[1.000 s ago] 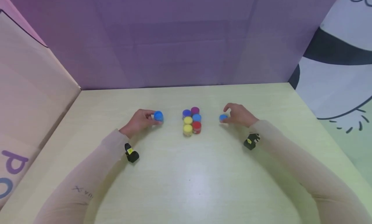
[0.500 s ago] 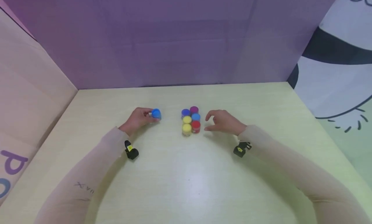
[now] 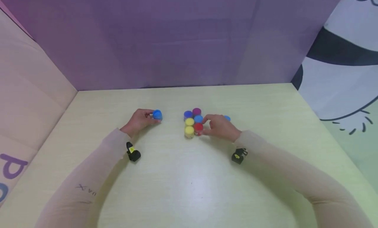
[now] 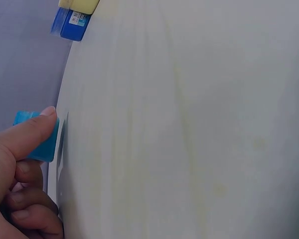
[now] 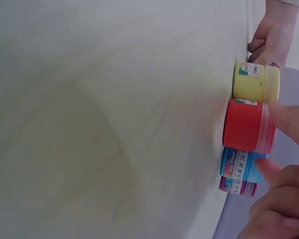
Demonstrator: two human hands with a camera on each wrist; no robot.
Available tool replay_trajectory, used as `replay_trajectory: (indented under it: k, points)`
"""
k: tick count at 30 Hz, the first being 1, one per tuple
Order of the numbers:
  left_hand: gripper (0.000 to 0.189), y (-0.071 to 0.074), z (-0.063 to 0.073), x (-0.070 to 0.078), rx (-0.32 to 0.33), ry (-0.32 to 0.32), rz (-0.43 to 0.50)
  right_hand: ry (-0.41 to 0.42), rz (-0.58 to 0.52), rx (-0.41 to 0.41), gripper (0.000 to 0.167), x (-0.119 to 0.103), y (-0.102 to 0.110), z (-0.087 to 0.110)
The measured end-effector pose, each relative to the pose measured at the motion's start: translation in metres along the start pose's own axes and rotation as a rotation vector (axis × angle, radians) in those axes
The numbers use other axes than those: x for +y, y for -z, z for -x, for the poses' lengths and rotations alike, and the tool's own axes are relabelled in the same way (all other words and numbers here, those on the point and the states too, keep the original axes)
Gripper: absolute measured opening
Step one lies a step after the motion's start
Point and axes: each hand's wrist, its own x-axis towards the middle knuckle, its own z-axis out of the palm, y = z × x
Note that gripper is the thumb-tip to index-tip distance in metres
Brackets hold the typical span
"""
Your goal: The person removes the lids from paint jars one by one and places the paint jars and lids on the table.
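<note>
At centre, right hand [image 3: 222,126] spreads at red jar [image 5: 242,125]; left hand [image 3: 140,122] pinches blue jar [image 3: 157,115].

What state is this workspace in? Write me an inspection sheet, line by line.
Surface: pale table, small dark specks on it.
Job's things: held blue jar; cluster of red jar, two yellow jars, dark blue jar, magenta jar, lighter blue jar; blue piece partly hidden.
Clutter: nothing seen.
Hands: left hand grips a jar; right hand is at the red jar, grip unclear.
Cables: nothing seen.
Surroundings: purple backdrop, printed side panels.
</note>
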Motion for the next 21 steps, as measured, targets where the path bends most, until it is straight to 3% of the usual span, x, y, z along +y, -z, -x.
replay_trajectory:
  k: [21]
  points:
    - [0.055,-0.0007,0.003,0.0033,-0.013,0.026,-0.004,-0.066,-0.055,0.043,0.034,-0.007,-0.0094,0.0016]
